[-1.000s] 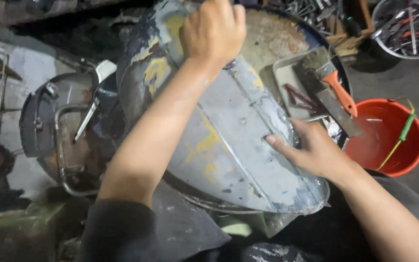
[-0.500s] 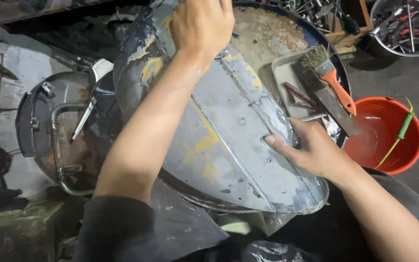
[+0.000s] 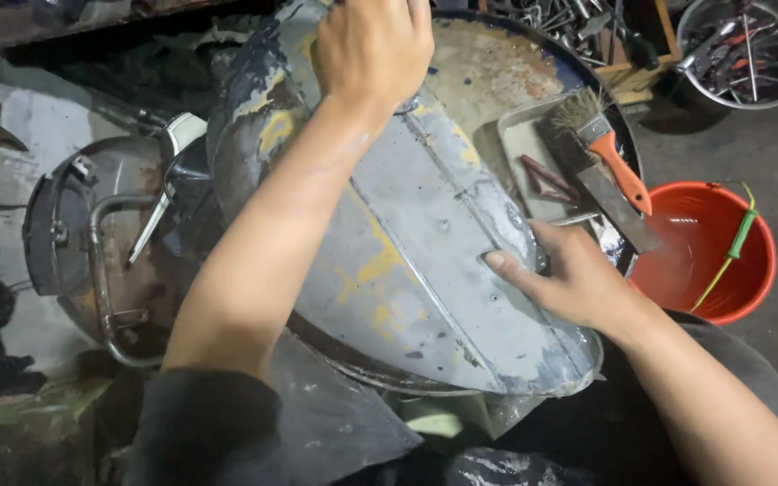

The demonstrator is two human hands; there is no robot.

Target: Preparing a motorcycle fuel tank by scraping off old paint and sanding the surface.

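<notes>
Two bare hands press on a curved grey metal panel (image 3: 407, 261), its paint worn through to patches of yellow and dark blue. No package, label or sign can be made out anywhere in view.

The left hand (image 3: 375, 49) sits at the panel's far end, fingers curled down over the upper edge; their tips are hidden behind the hand and partly cut off by the top of the frame, so whether they grip the rim or only rest on it I cannot tell. The right hand (image 3: 569, 279) lies flat on the panel's right flank, fingers (image 3: 511, 268) stretched out and loose, the fingertips touching the raised seam that runs along the metal.

The panel lies tilted across a rusty round drum (image 3: 497, 63), with its near end toward the person's lap. Just beyond the right hand a shallow metal tray (image 3: 520, 148) carries a brush with an orange handle (image 3: 605, 148). An orange bucket (image 3: 709, 252) stands on the floor to the right. At the left a dark metal housing with a bent tube (image 3: 92, 243) is hard to identify. Tools at the top right are cut off.
</notes>
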